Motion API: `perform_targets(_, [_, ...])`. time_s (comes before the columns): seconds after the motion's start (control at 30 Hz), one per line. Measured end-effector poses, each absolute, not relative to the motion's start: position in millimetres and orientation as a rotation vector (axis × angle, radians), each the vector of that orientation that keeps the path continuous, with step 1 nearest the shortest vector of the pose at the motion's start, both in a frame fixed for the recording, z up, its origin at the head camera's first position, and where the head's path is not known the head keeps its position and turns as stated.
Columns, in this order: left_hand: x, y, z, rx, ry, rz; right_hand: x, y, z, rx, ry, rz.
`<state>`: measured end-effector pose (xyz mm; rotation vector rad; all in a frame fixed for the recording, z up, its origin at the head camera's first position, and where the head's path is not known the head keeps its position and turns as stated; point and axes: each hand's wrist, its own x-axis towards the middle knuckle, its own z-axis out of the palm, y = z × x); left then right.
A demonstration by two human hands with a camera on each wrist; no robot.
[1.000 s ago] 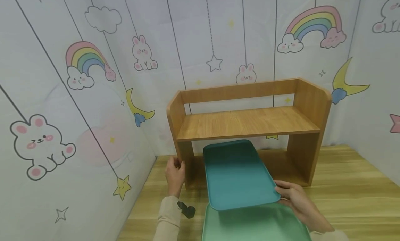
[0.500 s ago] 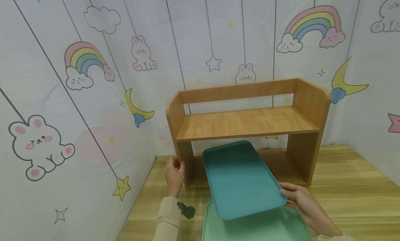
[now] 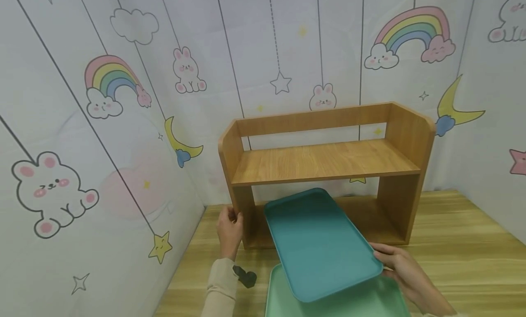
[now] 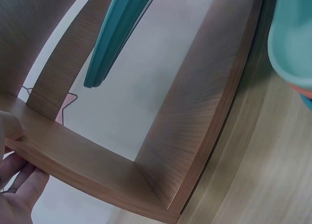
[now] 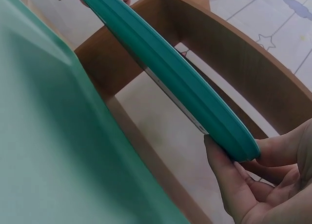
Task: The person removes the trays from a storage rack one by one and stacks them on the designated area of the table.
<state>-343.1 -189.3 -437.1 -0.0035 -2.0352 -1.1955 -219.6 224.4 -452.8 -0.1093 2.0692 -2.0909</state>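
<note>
My left hand [image 3: 229,230] grips the left side panel of a two-tier wooden desktop shelf [image 3: 324,161]; the left wrist view shows the thumb [image 4: 10,125] on one face and fingers curled behind. A teal rectangular tray [image 3: 320,244] is held by its near right corner in my right hand [image 3: 404,271]. The right wrist view has that tray's edge [image 5: 180,82] pinched between thumb and fingers. Its far end reaches in front of the shelf's lower opening, tilted in the air. Below it lies a light green tray [image 3: 349,303], partly covered.
Under the green tray, the left wrist view shows an orange rim [image 4: 301,90] and a blue edge [image 4: 307,102]. The wood-grain table [image 3: 464,253] extends on both sides. A cloth backdrop [image 3: 123,171] with rabbits and rainbows surrounds it. Something black [image 3: 245,277] sits at my left wrist.
The teal tray has come back toward me and slightly right, turning a little, with my right hand still holding its corner. My left hand stays on the shelf panel.
</note>
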Motion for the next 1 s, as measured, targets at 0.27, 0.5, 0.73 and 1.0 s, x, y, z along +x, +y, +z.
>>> perform_targets(0.27, [-342.9, -188.8, -436.5, 0.016, -2.051, -1.186, -218.0, 231.7, -456.7, -0.116, 2.102, -2.069])
perform_targets(0.5, [-343.7, -190.2, -436.5, 0.021, -2.065, -1.180, -216.5, 238.8, -460.8, -0.134, 2.132, -2.032])
perform_targets(0.73, [-344.8, -192.2, -436.7, 0.021, -2.080, -1.176, -213.7, 242.4, -462.3, -0.125, 2.153, -2.027])
perform_targets(1.0, [-345.0, -194.6, -435.1, 0.020, -2.103, -1.168, -211.0, 245.7, -463.0, -0.099, 2.159, -2.017])
